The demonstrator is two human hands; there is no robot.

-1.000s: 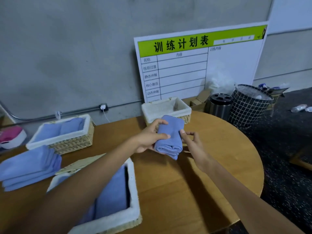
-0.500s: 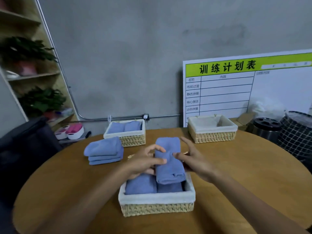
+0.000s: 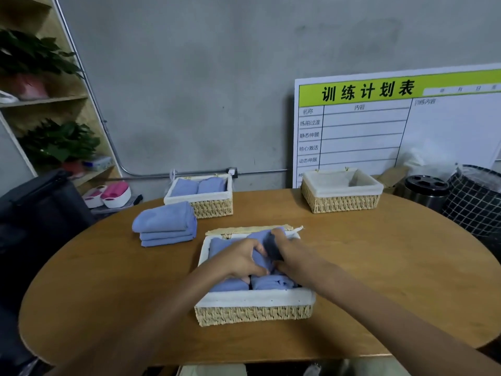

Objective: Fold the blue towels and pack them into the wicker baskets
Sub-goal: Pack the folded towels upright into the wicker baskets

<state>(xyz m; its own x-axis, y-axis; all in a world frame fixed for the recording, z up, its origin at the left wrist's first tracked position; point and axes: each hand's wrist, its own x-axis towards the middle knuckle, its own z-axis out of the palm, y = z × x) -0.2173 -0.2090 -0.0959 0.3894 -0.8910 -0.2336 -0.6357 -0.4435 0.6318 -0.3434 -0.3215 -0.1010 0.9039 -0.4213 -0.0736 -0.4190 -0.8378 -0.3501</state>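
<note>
Both hands were down inside the near wicker basket (image 3: 253, 312) at the front of the counter (image 3: 379, 280), working one folded blue towel (image 3: 261, 260) between them. The left hand (image 3: 241, 260) gripped the towel from its left side, fingers curled in against the cloth; the right hand (image 3: 291, 253) clutched it from the right, fingertips dug into the fold at the far end. Two more rolled towels (image 3: 254, 283) lay side by side in the basket just beneath the hands. A stack of folded towels (image 3: 165, 223) sat on the counter to the left, beside a second basket (image 3: 202, 195) holding towels. A third basket (image 3: 341, 189) stood far right, by the whiteboard (image 3: 393, 126)
</note>
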